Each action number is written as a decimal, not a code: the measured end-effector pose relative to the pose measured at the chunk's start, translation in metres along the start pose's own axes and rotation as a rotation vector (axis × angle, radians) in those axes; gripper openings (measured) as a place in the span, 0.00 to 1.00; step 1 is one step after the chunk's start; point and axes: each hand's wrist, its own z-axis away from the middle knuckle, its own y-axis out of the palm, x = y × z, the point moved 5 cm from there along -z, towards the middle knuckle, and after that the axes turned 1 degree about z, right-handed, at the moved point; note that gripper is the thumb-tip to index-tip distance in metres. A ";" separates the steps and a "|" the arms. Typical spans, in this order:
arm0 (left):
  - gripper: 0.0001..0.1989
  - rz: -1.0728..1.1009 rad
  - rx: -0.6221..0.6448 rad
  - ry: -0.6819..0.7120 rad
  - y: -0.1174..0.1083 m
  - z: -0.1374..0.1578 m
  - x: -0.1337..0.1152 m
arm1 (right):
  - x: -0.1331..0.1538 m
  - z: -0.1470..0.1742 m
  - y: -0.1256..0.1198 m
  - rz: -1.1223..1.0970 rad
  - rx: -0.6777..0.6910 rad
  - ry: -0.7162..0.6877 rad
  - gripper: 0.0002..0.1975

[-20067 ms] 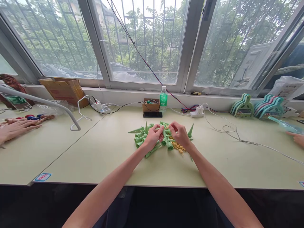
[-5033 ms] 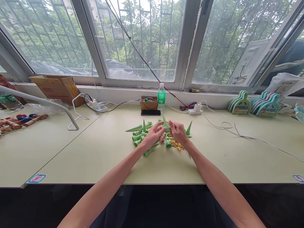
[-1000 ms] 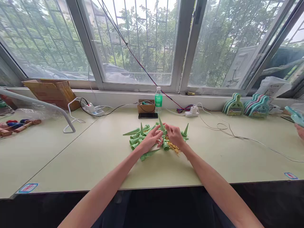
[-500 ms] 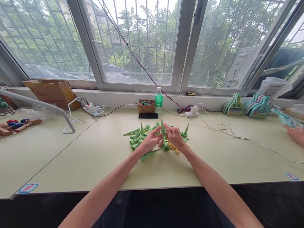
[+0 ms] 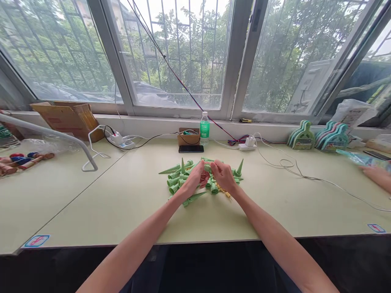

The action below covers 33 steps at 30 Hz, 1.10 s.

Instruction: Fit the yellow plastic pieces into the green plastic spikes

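My left hand (image 5: 193, 179) and my right hand (image 5: 223, 176) meet above a pile of green plastic parts. Between their fingertips sits a green plastic spike (image 5: 207, 167), its rounded end toward me and most of it covered by fingers. Both hands are closed on it. Around them lie hollow green tubes (image 5: 174, 189) and pointed green spikes (image 5: 195, 197), one spike (image 5: 240, 167) standing point up at the right. Small yellow plastic pieces (image 5: 225, 191) are partly hidden under my right hand.
Behind the pile are a dark phone (image 5: 191, 149), a small cardboard box (image 5: 187, 139) and a green-labelled bottle (image 5: 204, 129). White cables (image 5: 301, 175) cross the table at right. Another person's hand (image 5: 375, 177) holds a bluish plastic packet (image 5: 354, 158). A lamp arm (image 5: 61, 133) reaches in from the left.
The green spike stood point up between my hands; now it is tipped over, its end facing me. My left fingers have curled in. The other person's hand has moved left with the packet.
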 end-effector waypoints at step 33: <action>0.27 -0.143 -0.032 0.045 0.001 0.005 -0.007 | -0.001 -0.002 0.003 -0.018 0.042 0.027 0.27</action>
